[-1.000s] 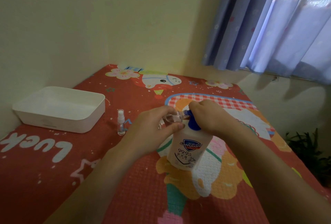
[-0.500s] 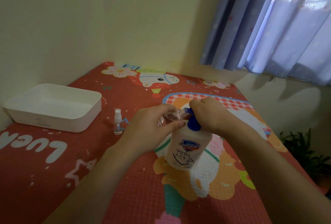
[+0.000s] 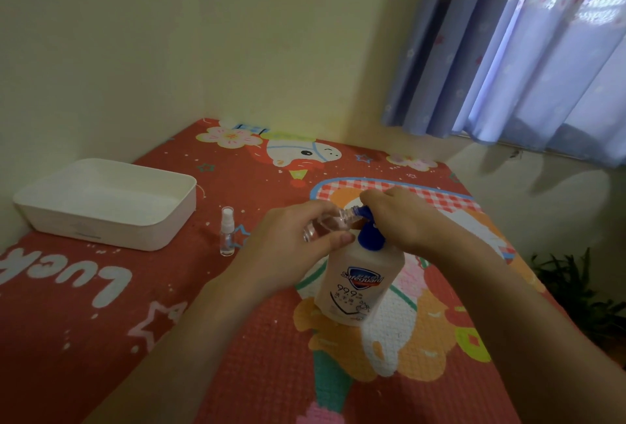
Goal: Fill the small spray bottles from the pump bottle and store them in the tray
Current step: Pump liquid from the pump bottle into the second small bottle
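A white pump bottle point(image 3: 359, 283) with a blue pump head point(image 3: 370, 237) stands on the red patterned mat. My left hand point(image 3: 291, 240) grips a small clear spray bottle point(image 3: 327, 224), tilted with its open neck against the blue nozzle. My right hand point(image 3: 403, 217) rests on top of the pump head, fingers curled over it. A second small spray bottle point(image 3: 227, 235), capped in white, stands upright left of my hands. The white tray point(image 3: 159, 230) sits at the far left with nothing visible inside.
The mat point(image 3: 169, 339) lies against a cream wall on the left and back. A blue curtain point(image 3: 525, 51) hangs at the upper right. A green plant point(image 3: 576, 291) sits beyond the mat's right edge.
The view has shifted slightly. Both hands keep the same hold at the pump nozzle.
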`<action>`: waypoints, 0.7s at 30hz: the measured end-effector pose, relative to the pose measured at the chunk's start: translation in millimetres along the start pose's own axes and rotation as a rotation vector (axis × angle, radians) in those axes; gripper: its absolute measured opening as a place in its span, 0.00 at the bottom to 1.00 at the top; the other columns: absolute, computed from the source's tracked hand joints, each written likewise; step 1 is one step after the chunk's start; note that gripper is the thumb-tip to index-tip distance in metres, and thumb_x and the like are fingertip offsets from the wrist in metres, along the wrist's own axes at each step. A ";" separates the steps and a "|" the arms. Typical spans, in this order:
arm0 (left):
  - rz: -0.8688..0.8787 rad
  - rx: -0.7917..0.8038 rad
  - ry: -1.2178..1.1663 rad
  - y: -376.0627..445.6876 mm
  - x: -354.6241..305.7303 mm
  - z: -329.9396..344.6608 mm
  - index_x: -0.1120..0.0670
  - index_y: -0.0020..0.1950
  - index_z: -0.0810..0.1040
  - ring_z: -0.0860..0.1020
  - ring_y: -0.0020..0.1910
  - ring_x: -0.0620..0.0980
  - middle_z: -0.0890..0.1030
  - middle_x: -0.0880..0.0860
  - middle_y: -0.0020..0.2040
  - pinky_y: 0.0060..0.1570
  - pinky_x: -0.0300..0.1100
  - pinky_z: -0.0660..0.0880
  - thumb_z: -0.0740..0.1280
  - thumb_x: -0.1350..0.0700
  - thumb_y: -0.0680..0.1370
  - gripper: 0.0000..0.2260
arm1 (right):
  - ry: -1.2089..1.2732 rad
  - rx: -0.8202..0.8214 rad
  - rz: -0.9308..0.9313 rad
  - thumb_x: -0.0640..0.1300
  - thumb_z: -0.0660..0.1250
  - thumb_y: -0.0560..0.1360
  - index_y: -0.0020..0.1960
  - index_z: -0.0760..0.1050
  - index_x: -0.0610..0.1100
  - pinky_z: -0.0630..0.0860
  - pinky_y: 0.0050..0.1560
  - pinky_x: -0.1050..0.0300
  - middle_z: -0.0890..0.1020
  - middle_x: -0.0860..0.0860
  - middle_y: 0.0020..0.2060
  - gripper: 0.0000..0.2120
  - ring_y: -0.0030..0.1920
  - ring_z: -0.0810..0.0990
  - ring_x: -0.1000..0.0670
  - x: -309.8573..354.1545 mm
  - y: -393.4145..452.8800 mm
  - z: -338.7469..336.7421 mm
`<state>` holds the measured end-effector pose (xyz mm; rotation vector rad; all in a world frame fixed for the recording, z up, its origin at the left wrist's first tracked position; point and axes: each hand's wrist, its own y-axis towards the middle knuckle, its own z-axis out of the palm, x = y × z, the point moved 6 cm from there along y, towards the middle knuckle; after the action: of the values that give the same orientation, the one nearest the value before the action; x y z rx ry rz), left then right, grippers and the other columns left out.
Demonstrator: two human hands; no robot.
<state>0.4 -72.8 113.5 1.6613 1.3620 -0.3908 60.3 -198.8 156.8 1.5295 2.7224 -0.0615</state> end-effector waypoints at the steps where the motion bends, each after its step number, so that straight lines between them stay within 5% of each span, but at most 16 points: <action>1: 0.005 -0.002 -0.001 1.1 -0.6 -1.1 0.44 0.55 0.81 0.80 0.44 0.36 0.83 0.40 0.46 0.46 0.45 0.79 0.72 0.43 0.74 0.11 | 0.058 0.010 0.001 0.42 0.54 0.81 0.46 0.64 0.43 0.71 0.45 0.52 0.71 0.46 0.38 0.05 0.42 0.72 0.45 -0.4 -0.8 -3.3; 3: 0.000 0.004 -0.004 2.4 -0.5 -2.1 0.44 0.56 0.81 0.81 0.42 0.38 0.84 0.40 0.46 0.46 0.47 0.80 0.72 0.42 0.74 0.13 | 0.066 0.039 -0.039 0.43 0.55 0.81 0.46 0.65 0.43 0.74 0.50 0.50 0.74 0.45 0.40 0.05 0.44 0.74 0.44 2.1 -2.2 -6.0; 10: 0.002 -0.012 -0.030 0.2 -1.0 -0.9 0.45 0.55 0.82 0.81 0.45 0.40 0.84 0.42 0.47 0.47 0.49 0.79 0.72 0.44 0.74 0.11 | -0.134 0.021 -0.045 0.40 0.56 0.80 0.45 0.61 0.44 0.66 0.41 0.58 0.67 0.48 0.35 0.05 0.40 0.69 0.47 3.1 -0.8 -3.8; 14: -0.006 -0.008 -0.004 0.1 -0.1 -0.7 0.46 0.57 0.82 0.80 0.50 0.37 0.84 0.41 0.50 0.51 0.43 0.78 0.72 0.43 0.74 0.14 | -0.178 -0.012 -0.055 0.40 0.56 0.80 0.41 0.59 0.45 0.61 0.32 0.60 0.61 0.52 0.31 0.09 0.30 0.61 0.54 2.9 0.9 0.5; 21: -0.031 -0.015 0.010 -3.4 5.7 4.2 0.45 0.54 0.81 0.79 0.47 0.36 0.82 0.37 0.45 0.45 0.36 0.75 0.72 0.45 0.75 0.10 | -0.173 -0.024 -0.062 0.40 0.56 0.80 0.45 0.60 0.43 0.62 0.33 0.60 0.66 0.48 0.38 0.06 0.34 0.65 0.50 6.2 1.1 5.3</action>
<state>0.5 -72.9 105.6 1.6333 1.3964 -0.3898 57.9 -193.1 151.3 1.3644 2.6248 -0.1538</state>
